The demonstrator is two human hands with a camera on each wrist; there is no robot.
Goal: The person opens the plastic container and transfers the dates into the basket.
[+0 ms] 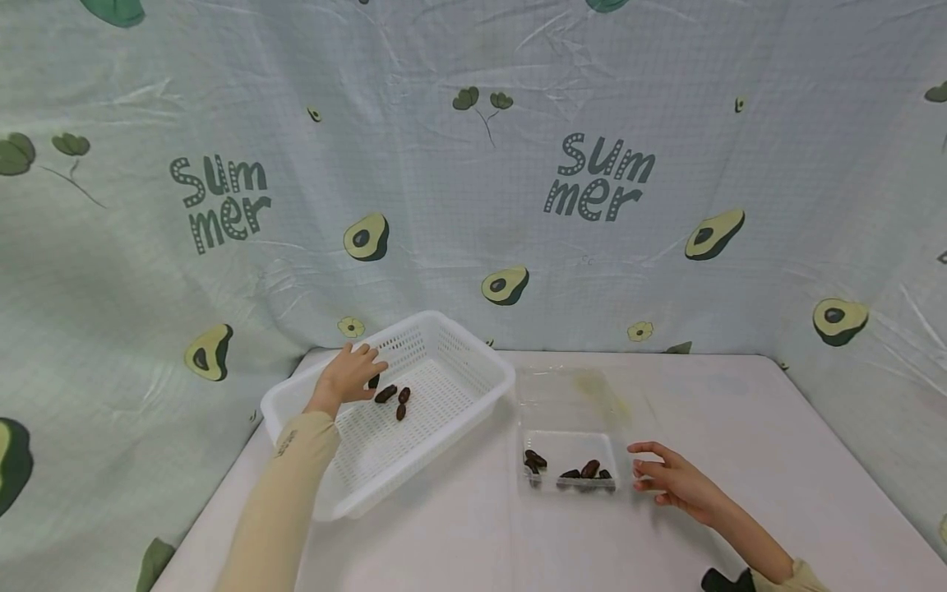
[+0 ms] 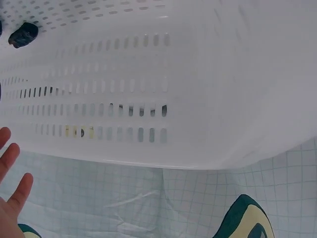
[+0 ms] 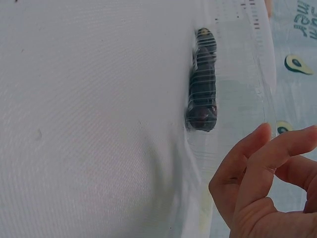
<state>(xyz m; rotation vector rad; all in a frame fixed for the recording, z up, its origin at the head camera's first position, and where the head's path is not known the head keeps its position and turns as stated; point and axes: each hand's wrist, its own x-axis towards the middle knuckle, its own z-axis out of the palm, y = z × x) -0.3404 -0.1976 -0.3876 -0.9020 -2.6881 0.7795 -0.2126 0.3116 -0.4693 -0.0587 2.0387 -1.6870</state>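
Sitting under the left hand (image 1: 346,380), the white basket (image 1: 490,385) is presumably angled for easy reach. The clear box (image 1: 568,448), likely opened for access, stands just left of the right hand (image 1: 681,483). Both hands have fingers apart. Dark dates (image 1: 402,411) lie right of the left hand, one by its thumb, contact unclear; others sit in the box.

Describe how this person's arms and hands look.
The left hand and right hand are ungloved. The left sleeve is pale beige, with dark print near the cuff. The right sleeve, mostly out of frame, is similar; a black object sits beside it.
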